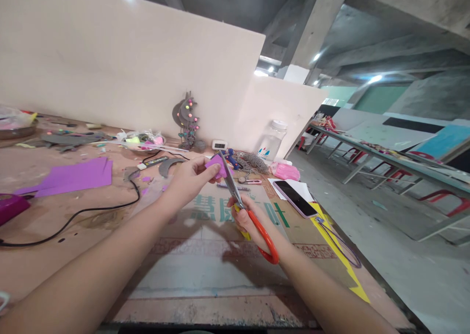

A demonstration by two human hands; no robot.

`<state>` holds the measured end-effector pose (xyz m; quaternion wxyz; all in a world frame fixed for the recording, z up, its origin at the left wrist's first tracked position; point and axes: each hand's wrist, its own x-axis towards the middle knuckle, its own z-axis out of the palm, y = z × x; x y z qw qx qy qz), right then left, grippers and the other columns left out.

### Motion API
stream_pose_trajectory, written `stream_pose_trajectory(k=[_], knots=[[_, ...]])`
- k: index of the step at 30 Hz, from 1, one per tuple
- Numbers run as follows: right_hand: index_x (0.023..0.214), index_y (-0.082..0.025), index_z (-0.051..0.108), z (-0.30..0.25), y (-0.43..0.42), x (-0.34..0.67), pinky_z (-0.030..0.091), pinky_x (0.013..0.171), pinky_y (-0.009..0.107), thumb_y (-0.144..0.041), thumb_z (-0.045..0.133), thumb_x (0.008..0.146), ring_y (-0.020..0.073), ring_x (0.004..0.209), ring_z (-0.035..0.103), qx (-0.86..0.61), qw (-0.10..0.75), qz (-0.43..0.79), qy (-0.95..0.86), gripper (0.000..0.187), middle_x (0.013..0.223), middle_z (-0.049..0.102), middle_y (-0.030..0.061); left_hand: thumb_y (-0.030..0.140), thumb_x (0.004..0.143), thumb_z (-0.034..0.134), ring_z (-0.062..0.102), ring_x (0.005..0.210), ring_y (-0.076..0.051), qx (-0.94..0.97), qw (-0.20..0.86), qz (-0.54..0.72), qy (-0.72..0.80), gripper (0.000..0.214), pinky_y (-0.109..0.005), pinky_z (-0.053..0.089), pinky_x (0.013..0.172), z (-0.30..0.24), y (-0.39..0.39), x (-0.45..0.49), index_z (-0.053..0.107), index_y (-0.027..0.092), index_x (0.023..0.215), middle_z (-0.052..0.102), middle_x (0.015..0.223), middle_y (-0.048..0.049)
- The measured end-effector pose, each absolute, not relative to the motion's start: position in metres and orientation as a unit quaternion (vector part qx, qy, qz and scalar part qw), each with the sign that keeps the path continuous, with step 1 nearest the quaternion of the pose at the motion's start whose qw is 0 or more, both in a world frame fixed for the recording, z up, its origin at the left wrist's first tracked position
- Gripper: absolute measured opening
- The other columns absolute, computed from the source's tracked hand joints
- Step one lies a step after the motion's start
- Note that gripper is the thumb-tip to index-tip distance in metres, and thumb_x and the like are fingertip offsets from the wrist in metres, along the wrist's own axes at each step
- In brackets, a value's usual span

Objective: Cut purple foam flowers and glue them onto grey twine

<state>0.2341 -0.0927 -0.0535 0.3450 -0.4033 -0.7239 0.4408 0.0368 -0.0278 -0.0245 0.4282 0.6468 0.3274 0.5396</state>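
Note:
My left hand (189, 177) pinches a small piece of purple foam (216, 166) above the table. My right hand (246, 219) grips scissors with orange handles (265, 237); their blades (229, 179) reach up to the foam piece and touch its edge. Both hands hover over a flattened cardboard sheet (205, 255) printed with green characters.
Purple foam sheets (73, 176) lie at the left, with a black cable (91, 211) curling across the table. A smartphone (293, 198) rests on paper at the right, near a pink packet (285, 171) and a plastic jar (271, 142). A grey decorated ornament (187, 118) leans against the wall.

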Motion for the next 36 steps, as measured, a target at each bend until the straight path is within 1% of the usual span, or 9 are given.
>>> stream_pose_trajectory(k=[4,8,21,26,31,36], knots=[[0.102,-0.02,0.043,-0.0521,-0.0952,0.2326,0.024,0.049,0.022,-0.067,0.041,0.085,0.0092,0.054,0.026,-0.402,0.339,0.442,-0.727,0.05,0.068,0.032,-0.0044,0.039,0.081,0.062,0.062,0.066,-0.012,0.635,0.444,0.541,0.328,0.024,-0.023,0.049,0.066,-0.0246,-0.0266,0.0366,0.061,0.015,0.075,0.068,0.071,-0.0016],[0.099,-0.019,0.044,-0.0513,-0.0966,0.2298,0.024,0.049,0.023,-0.068,0.044,0.082,0.0091,0.055,0.026,-0.408,0.363,0.447,-0.709,0.052,0.069,0.033,-0.0038,0.038,0.081,0.062,0.063,0.066,-0.012,0.632,0.445,0.544,0.326,0.023,-0.023,0.05,0.066,-0.0236,-0.0274,0.0364,0.061,0.016,0.075,0.069,0.07,-0.0012],[0.096,-0.019,0.046,-0.0489,-0.0974,0.2279,0.024,0.049,0.023,-0.07,0.046,0.08,0.009,0.054,0.027,-0.415,0.37,0.44,-0.705,0.054,0.067,0.034,-0.0042,0.041,0.08,0.063,0.064,0.067,-0.014,0.64,0.438,0.541,0.325,0.025,-0.025,0.05,0.066,-0.0252,-0.0253,0.0361,0.062,0.016,0.076,0.069,0.071,-0.0023],[0.097,-0.019,0.045,-0.0499,-0.0969,0.2283,0.024,0.048,0.023,-0.069,0.046,0.081,0.0089,0.054,0.026,-0.41,0.366,0.448,-0.705,0.052,0.068,0.033,-0.0042,0.04,0.08,0.062,0.063,0.067,-0.013,0.637,0.442,0.538,0.331,0.025,-0.025,0.05,0.067,-0.0232,-0.0264,0.0364,0.061,0.015,0.076,0.069,0.073,-0.0032],[0.098,-0.019,0.045,-0.0528,-0.0951,0.2307,0.023,0.048,0.022,-0.068,0.045,0.082,0.0087,0.054,0.026,-0.402,0.363,0.452,-0.709,0.052,0.069,0.033,-0.0041,0.039,0.083,0.058,0.06,0.068,-0.014,0.655,0.42,0.533,0.33,0.026,-0.025,0.048,0.067,-0.0205,-0.0285,0.0345,0.062,0.015,0.076,0.066,0.071,-0.0028],[0.104,-0.02,0.045,-0.0587,-0.0923,0.2351,0.025,0.048,0.023,-0.068,0.042,0.084,0.0094,0.054,0.027,-0.396,0.347,0.456,-0.717,0.052,0.068,0.033,-0.004,0.039,0.083,0.056,0.058,0.067,-0.013,0.662,0.428,0.528,0.316,0.026,-0.025,0.047,0.066,-0.019,-0.028,0.0333,0.062,0.015,0.075,0.063,0.07,-0.0021]])
